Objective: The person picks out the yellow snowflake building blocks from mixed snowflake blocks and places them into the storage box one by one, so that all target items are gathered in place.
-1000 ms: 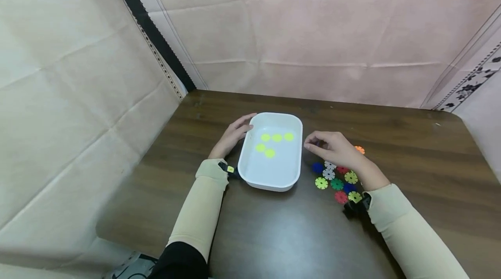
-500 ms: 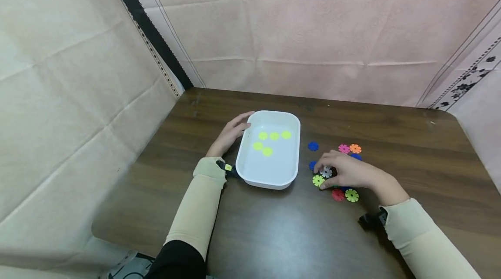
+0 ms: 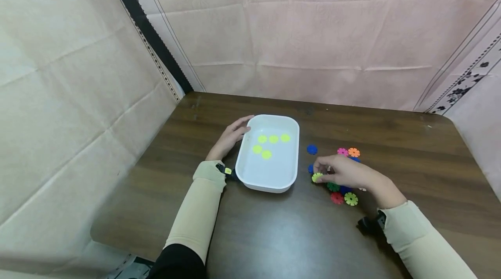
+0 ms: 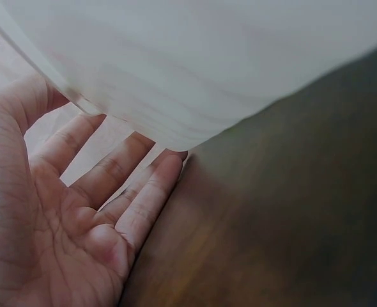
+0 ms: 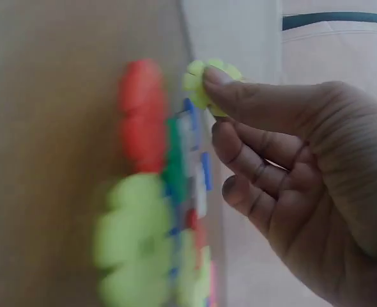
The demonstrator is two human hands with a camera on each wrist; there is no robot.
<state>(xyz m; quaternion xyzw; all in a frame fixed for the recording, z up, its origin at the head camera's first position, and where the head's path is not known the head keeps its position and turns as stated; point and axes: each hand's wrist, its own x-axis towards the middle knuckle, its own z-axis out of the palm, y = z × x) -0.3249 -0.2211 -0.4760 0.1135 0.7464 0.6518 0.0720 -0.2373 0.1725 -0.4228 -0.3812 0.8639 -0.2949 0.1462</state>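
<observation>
My left hand [image 3: 231,137] holds the upper left edge of a white plastic tray [image 3: 268,185]. In the left wrist view its thumb is at the rim and its fingers reach along the tray's outside, some fingertips hidden. Several yellow-green discs [image 3: 266,154] lie in the tray. My right hand [image 3: 344,171] pinches one yellow-green notched, flower-shaped disc [image 5: 195,82] between thumb and fingers, just above the table. Around and beneath this hand are loose notched discs: blue [image 3: 312,149], green [image 3: 333,187], red [image 3: 337,198] and yellow-green [image 3: 351,199]. The hand covers some of them.
The brown wooden table [image 3: 250,240] carries everything. Pink [image 3: 342,152] and orange [image 3: 354,152] discs lie beyond the right hand. Pale cloth [image 3: 313,44] hangs behind the table's far edge and at its left side.
My right hand has moved from beside the tray to the loose discs and now pinches a yellow-green one, slightly raised. The left hand stays on the tray.
</observation>
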